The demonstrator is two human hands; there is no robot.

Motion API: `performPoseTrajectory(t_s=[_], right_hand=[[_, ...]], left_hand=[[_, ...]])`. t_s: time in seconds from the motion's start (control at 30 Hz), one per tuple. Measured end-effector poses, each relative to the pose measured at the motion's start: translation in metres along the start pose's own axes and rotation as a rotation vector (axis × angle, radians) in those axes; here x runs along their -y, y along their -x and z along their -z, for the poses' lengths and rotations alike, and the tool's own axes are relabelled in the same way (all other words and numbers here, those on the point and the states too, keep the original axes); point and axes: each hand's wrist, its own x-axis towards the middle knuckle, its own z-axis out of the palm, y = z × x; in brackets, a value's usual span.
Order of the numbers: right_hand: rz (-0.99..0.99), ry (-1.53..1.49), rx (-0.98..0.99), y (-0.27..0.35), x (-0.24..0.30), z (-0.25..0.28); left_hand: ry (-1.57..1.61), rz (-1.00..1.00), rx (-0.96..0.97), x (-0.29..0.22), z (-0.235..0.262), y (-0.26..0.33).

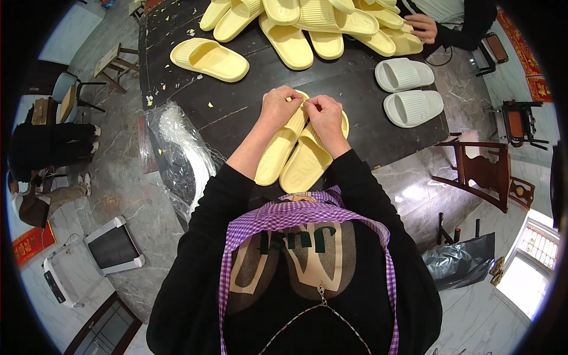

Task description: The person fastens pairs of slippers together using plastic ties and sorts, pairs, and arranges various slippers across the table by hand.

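A pair of pale yellow slide slippers lies side by side at the near edge of the dark table [349, 68], the left slipper [270, 156] touching the right slipper [309, 161]. Their open heel ends point toward me. Over the far ends of the pair, my left hand [280, 107] is closed in a pinch at the inner side. Close beside it, my right hand [327, 122] is pinched too, fingertips almost meeting the left ones. Whatever thin thing sits between the fingers is too small and covered to name.
Yellow slippers [288, 46] are heaped at the far edge, near another person's hand [422, 27]. One yellow slipper [220, 60] lies apart at left. Two light grey slippers [414, 107] rest at right. A clear plastic bag of white strands [190, 147] hangs over the left edge.
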Motion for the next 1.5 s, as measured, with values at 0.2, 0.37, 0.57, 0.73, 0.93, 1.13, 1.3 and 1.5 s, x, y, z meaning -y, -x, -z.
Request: performPoseTrajectory(t_s=[0.2, 0.37, 0.57, 0.73, 0.93, 1.13, 1.3, 1.5], right_hand=[[0.015, -0.004, -0.016, -0.0005, -0.0016, -0.0004], [0.007, -0.052, -0.024, 0.0000, -0.0031, -0.0020], [-0.066, -0.115, 0.023, 0.0020, -0.0020, -0.0020], [-0.056, -0.106, 0.019, 0.0018, -0.0014, -0.0025], [-0.070, -0.105, 0.035, 0.0017, -0.0022, -0.0027], [-0.070, -0.108, 0.029, 0.0025, -0.0012, -0.0026], [-0.058, -0.112, 0.009, 0.0027, -0.0006, -0.0022], [-0.052, -0.106, 0.017, 0.0020, -0.0023, -0.0030]], left_hand=[[-0.191, -0.178, -0.053, 0.0061, -0.0034, -0.0001], [-0.141, -0.165, -0.071, 0.0064, -0.0034, 0.0011], [0.003, -0.042, -0.069, 0.0087, -0.0026, 0.0011], [-0.068, -0.120, -0.094, 0.0097, -0.0053, 0.0017], [-0.115, -0.170, -0.106, 0.0080, -0.0048, 0.0031], [-0.189, -0.230, -0.143, 0.0062, -0.0051, 0.0061], [-0.192, -0.225, -0.147, 0.0064, -0.0051, 0.0071], [-0.192, -0.265, -0.154, 0.0067, -0.0061, 0.0059]])
